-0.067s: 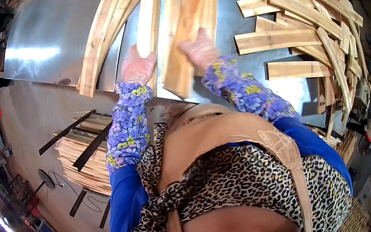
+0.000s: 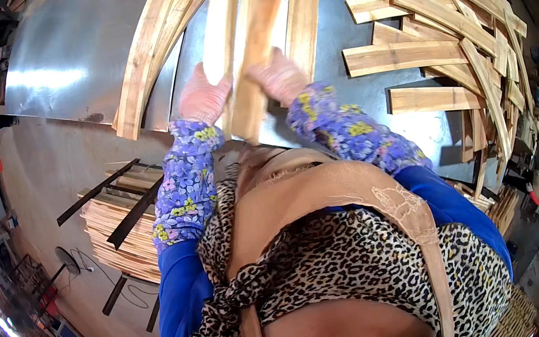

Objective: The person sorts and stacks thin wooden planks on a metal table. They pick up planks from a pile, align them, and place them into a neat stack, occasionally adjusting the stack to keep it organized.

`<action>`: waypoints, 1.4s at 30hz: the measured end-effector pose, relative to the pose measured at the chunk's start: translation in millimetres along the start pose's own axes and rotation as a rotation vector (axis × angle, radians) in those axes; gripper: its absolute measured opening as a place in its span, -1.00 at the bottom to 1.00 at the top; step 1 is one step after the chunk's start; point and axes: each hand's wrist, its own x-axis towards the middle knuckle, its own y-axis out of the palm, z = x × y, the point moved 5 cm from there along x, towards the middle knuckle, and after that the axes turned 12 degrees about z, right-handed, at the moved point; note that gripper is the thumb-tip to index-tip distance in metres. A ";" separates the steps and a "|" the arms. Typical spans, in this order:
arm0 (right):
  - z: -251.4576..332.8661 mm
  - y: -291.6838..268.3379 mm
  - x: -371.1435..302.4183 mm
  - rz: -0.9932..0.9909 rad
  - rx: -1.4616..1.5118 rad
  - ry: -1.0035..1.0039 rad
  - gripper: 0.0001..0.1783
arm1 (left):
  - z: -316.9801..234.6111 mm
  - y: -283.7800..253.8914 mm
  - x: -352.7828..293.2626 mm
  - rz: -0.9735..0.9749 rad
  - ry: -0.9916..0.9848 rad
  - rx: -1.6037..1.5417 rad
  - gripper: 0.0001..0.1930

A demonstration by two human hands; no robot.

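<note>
Gloved in pale pink, my left hand (image 2: 204,96) closes on the left edge of a long wooden board (image 2: 222,32) on the metal table. My right hand (image 2: 280,77), in a similar glove, grips the right edge of a second board (image 2: 260,48), whose near end is tilted and slightly blurred. The fingers of both hands are partly hidden by the boards; the thumbs show. Between these boards lies a further strip of wood. To the right of my right hand, another board (image 2: 304,13) rests flat, apart from the held ones.
Several curved boards (image 2: 145,61) lie to the left on the metal table (image 2: 58,57). A loose heap of boards (image 2: 463,21) covers the right side. On the floor at lower left stands a stack of thin wood (image 2: 121,225) with dark bars, near a round-based stand (image 2: 68,260).
My right hand has moved left with its board, toward the board in my left hand. A gap has opened beside the board left on the right. My left hand has barely shifted.
</note>
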 end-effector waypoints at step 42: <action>-53.2 -36.3 41.6 0.178 -0.285 -0.245 -0.36 | 28.0 14.3 0.5 -0.223 0.111 0.763 0.10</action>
